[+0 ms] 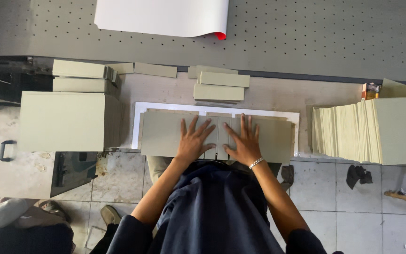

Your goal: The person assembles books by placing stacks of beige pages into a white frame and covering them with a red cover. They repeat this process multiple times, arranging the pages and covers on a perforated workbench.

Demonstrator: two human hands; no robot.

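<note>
— Grey board panels [165, 134], what do the fingers do on them?

— Both hands lie flat with fingers spread, gripping nothing. The left hand [192, 141] presses its palm near the front edge, fingertips fanned toward the middle of the set. The right hand [246, 143], with a silver bracelet [255, 163] at the wrist, rests just beside it, fingers pointing away from the body.

— And what lies under them?

— Narrow grey strips [219, 136] sit between the two hands, with a wide panel running out to either side. The whole set lies on a white sheet [139, 124] whose border shows along the far edge and both ends.

— Any packs or labels nearby?

— Just beyond the fingertips, a small stack of grey strips [221, 85] lies on the worktable [273, 94]. To the left stands a thick stack of square grey boards [64, 121], with more strip bundles [81, 77] behind it. To the right, a fanned pile of cream sheets [372, 131] leans near the table edge; behind it a small orange-labelled container [371, 90] peeks out, its print too small to tell. Farther off, a curled white sheet with a red underside [165, 16] rests on a grey perforated surface [306, 33].

— Anyone else?

— A shoe [110, 215] and a clothed knee [5, 214] show at lower left on the tiled floor [353, 207].
</note>
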